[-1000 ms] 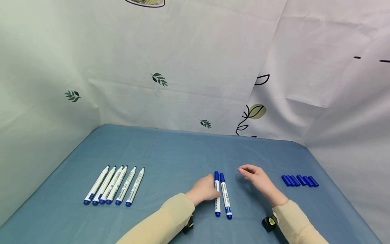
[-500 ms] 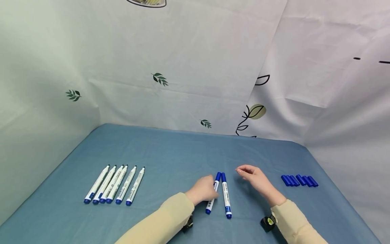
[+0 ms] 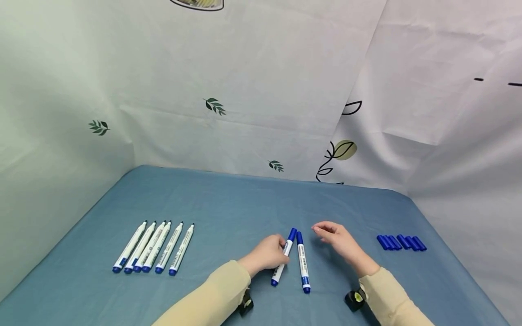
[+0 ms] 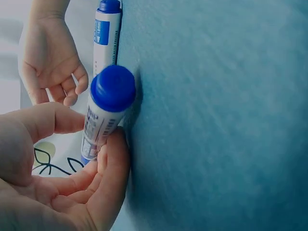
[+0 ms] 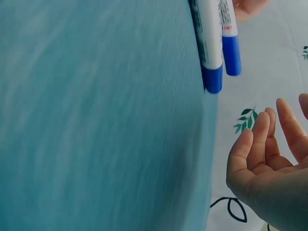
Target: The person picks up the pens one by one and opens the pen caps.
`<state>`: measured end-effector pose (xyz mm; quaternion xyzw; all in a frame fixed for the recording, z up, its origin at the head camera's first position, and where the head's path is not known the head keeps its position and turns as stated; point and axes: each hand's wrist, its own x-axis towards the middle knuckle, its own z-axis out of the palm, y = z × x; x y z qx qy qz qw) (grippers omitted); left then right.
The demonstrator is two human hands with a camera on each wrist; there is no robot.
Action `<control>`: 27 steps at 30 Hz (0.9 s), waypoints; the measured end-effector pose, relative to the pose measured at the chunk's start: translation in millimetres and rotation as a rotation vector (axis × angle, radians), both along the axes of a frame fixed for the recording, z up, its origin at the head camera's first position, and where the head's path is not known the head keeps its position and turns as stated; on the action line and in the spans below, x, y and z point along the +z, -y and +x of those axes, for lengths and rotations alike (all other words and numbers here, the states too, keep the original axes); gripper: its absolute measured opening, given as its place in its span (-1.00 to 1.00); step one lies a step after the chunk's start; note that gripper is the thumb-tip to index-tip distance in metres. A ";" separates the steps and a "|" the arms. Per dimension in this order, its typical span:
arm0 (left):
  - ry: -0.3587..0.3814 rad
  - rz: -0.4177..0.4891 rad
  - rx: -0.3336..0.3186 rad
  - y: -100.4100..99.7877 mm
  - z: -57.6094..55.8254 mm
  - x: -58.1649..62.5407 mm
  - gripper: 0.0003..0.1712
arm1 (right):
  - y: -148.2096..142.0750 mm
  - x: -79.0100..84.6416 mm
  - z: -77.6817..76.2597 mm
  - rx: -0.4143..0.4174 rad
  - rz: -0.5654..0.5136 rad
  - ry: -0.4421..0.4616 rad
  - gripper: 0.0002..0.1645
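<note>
My left hand (image 3: 267,252) pinches a capped white marker (image 3: 287,248) with a blue cap and blue end. In the left wrist view the thumb and fingers (image 4: 115,159) close on the marker's barrel (image 4: 98,127), its blue end toward the camera. Just right of it, a second capped marker (image 3: 302,260) lies on the blue cloth. My right hand (image 3: 336,237) hovers to the right of that marker, fingers loosely bent and holding nothing; the right wrist view shows the same hand (image 5: 269,159) apart from both markers.
Several uncapped white markers (image 3: 148,249) lie side by side on the left of the blue-covered table (image 3: 228,203). On the right, several loose blue caps (image 3: 401,242) sit in a row. A patterned white cloth (image 3: 244,136) hangs behind the table.
The marker in my left hand has swung from nearly parallel with its neighbour to a slant, its near end shifting left and lifting slightly. My right hand has drifted a little left.
</note>
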<state>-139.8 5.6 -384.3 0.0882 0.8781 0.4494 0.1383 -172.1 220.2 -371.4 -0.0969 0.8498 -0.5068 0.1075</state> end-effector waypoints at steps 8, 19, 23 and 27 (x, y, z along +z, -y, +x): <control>-0.021 0.140 -0.011 1.3 1.2 -0.5 -0.63 | 16.0 -1.6 -1.1 -0.100 -0.133 0.077 -0.49; 0.047 0.335 -0.039 8.5 6.9 5.3 -0.56 | 34.9 2.5 1.5 -0.064 -0.341 0.178 -0.44; 0.055 0.356 -0.049 13.2 8.8 9.0 -0.53 | 40.1 4.1 2.8 0.010 -0.387 0.202 -0.50; 0.069 0.377 -0.055 19.2 12.3 11.9 -0.52 | 44.5 4.1 4.0 0.070 -0.438 0.232 -0.64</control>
